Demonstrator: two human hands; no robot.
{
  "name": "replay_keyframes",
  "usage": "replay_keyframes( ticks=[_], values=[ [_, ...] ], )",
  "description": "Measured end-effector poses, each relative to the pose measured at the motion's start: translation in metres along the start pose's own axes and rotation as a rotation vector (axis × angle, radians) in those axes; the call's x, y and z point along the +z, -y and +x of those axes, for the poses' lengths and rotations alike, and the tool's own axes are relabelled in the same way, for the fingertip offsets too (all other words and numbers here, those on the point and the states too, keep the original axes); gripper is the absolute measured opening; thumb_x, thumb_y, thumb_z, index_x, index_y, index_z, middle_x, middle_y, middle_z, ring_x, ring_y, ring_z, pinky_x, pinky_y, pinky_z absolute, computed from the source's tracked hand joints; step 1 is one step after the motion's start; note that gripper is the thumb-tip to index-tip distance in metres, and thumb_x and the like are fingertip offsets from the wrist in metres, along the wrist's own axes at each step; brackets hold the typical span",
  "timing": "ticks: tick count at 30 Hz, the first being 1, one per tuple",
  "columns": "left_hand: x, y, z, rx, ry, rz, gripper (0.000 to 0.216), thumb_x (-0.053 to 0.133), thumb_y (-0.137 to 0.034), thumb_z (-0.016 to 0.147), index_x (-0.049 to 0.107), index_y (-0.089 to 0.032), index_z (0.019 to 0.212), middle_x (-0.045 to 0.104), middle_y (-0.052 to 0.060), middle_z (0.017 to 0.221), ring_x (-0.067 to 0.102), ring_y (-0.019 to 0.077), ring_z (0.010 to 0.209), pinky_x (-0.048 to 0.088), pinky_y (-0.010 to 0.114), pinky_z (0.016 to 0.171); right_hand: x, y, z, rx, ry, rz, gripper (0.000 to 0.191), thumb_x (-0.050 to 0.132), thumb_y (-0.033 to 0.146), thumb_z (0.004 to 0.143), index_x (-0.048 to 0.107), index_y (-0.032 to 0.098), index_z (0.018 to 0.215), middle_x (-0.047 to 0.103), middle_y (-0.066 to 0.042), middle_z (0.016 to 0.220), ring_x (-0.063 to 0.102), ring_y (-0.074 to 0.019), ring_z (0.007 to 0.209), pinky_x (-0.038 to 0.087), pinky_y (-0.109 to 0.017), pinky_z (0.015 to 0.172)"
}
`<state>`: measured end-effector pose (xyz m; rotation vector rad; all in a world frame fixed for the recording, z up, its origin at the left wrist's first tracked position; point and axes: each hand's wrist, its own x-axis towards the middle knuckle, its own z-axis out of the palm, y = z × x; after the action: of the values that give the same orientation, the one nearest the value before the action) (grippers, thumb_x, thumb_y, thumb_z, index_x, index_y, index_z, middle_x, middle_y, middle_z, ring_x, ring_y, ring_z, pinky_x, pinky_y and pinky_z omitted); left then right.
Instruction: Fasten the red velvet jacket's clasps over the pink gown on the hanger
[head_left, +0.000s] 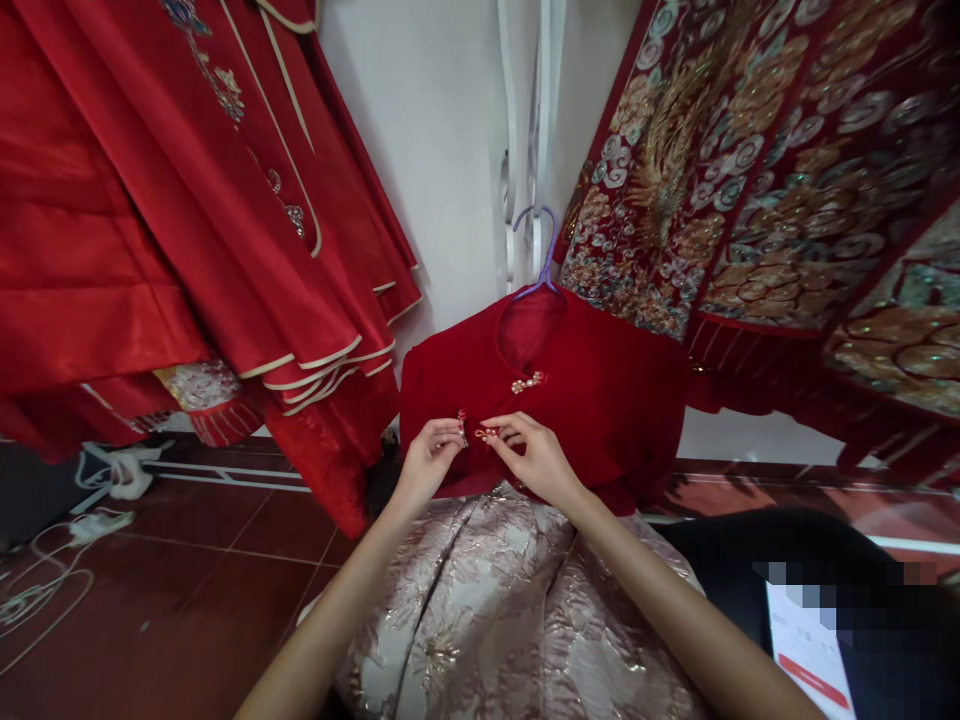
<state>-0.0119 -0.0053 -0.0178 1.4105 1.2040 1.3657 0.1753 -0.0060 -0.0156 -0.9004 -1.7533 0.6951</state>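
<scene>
A dark red velvet jacket hangs on a purple hanger over a pale gold brocade skirt. My left hand pinches one side of the jacket's front opening at a small clasp. My right hand pinches the other side of that clasp, fingertips almost touching the left hand's. Another gold clasp higher up near the collar looks fastened.
Red satin robes with cream trim hang at the left. A red garment heavy with gold embroidery hangs at the right. White cables lie on the dark red tiled floor. A white wall is behind.
</scene>
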Motion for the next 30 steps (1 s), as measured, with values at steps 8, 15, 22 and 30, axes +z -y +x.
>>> replay_keyframes(
  ticks=[8,15,22,30],
  values=[
    [0.000,-0.005,-0.002,-0.058,0.059,-0.082,0.039,0.073,-0.033,0.067,0.068,-0.012,0.099,0.071,0.011,0.104,0.068,0.0205,0.094,0.050,0.040,0.096,0.009,-0.007,0.011,0.009,-0.009,0.087,0.020,0.059,0.026,0.085,0.072,0.024,0.100,0.069,-0.004,0.094,0.068,-0.0146,0.080,0.058,-0.031,0.078],
    [0.012,-0.007,-0.001,-0.010,0.010,-0.043,0.037,0.075,-0.033,0.066,0.069,-0.012,0.096,0.073,0.011,0.102,0.069,0.0195,0.093,0.051,0.038,0.096,0.015,-0.004,0.014,-0.029,-0.060,-0.006,0.022,0.056,0.022,0.086,0.073,0.023,0.101,0.069,-0.004,0.093,0.066,-0.0149,0.078,0.058,-0.030,0.076],
    [0.013,-0.005,0.002,0.064,-0.046,0.063,0.028,0.073,-0.032,0.068,0.070,-0.012,0.087,0.074,0.009,0.090,0.070,0.0178,0.080,0.055,0.033,0.084,0.016,0.001,0.011,-0.026,-0.105,-0.017,0.021,0.054,0.027,0.088,0.073,0.022,0.097,0.070,-0.005,0.093,0.067,-0.0159,0.079,0.057,-0.029,0.075],
    [0.005,0.004,0.004,0.159,0.155,0.166,0.027,0.064,-0.034,0.079,0.058,-0.015,0.098,0.067,0.007,0.095,0.065,0.0145,0.084,0.052,0.031,0.084,0.008,-0.001,0.009,0.042,-0.007,0.071,0.024,0.051,0.030,0.090,0.065,0.022,0.109,0.069,-0.005,0.103,0.068,-0.0154,0.088,0.058,-0.029,0.078]
  ],
)
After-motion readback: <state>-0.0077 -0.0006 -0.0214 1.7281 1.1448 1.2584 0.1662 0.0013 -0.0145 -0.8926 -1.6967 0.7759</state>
